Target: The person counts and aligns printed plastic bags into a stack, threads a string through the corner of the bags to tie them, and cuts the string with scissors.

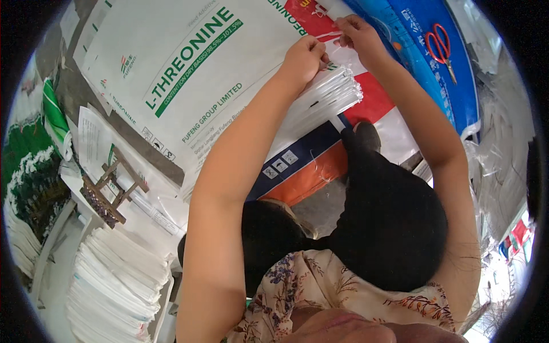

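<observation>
A stack of flat white woven sacks (229, 63) with green print lies before me, its folded, layered end (337, 90) toward my knees. My left hand (305, 60) is closed at the stack's near right corner, knuckles up. My right hand (359, 39) is a little farther right, thumb and fingers pinched together. Between the hands a thin white strip (329, 36) runs over a red patch of sacking; both hands seem to grip it, though the left fingertips are partly hidden.
Red-handled scissors (439, 47) lie on blue sacking (420, 20) at the right. Under the stack is a navy and orange sack (311, 171). A small wooden stool (117, 186) stands at left, above a pile of folded white sacks (114, 286). My black-clad knees (394, 223) are close below.
</observation>
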